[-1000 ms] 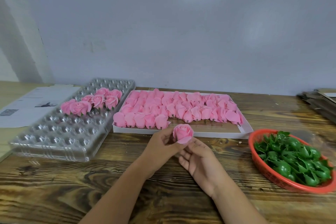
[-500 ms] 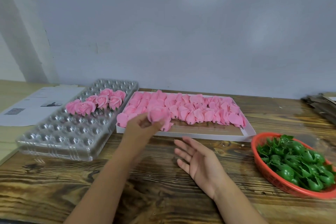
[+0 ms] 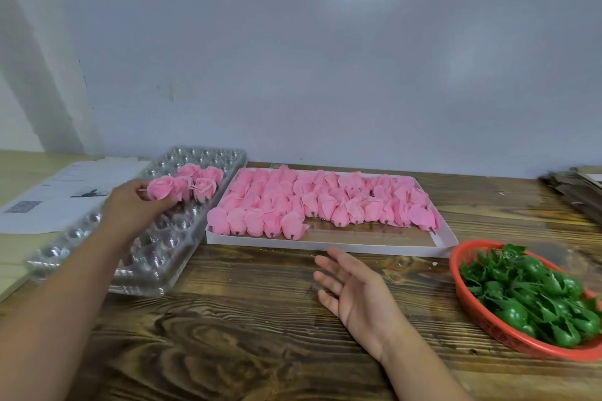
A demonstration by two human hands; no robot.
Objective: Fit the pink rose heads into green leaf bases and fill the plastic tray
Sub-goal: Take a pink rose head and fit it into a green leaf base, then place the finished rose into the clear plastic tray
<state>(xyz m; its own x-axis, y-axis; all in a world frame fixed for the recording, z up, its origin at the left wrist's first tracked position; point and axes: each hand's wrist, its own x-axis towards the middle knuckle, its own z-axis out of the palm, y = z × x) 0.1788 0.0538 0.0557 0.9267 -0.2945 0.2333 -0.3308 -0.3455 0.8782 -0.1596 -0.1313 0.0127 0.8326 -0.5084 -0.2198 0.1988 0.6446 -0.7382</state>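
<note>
Dark wooden planks make the tabletop, and nearest to the person the right hand rests on it palm up, fingers relaxed and holding nothing; I think it waits free so it can reach for the next piece. To its right stands a red basket full of green leaf bases, near this hand, probably so that a base can be picked without stretching.

Farther on the left side, the left hand pinches one pink rose and holds it over the clear plastic tray, just beside the few finished roses that already stand in the far cells. I cannot tell if the rose touches its cell, and its base is hidden by the fingers. Most cells are empty, so the task is, in my judgement, only at its beginning.

In the middle, behind the right hand, a flat white box carries rows of loose rose heads, lying down with their stubs toward the person, which makes them easy to grasp. Some papers lie at the far left, before a pale wall.
</note>
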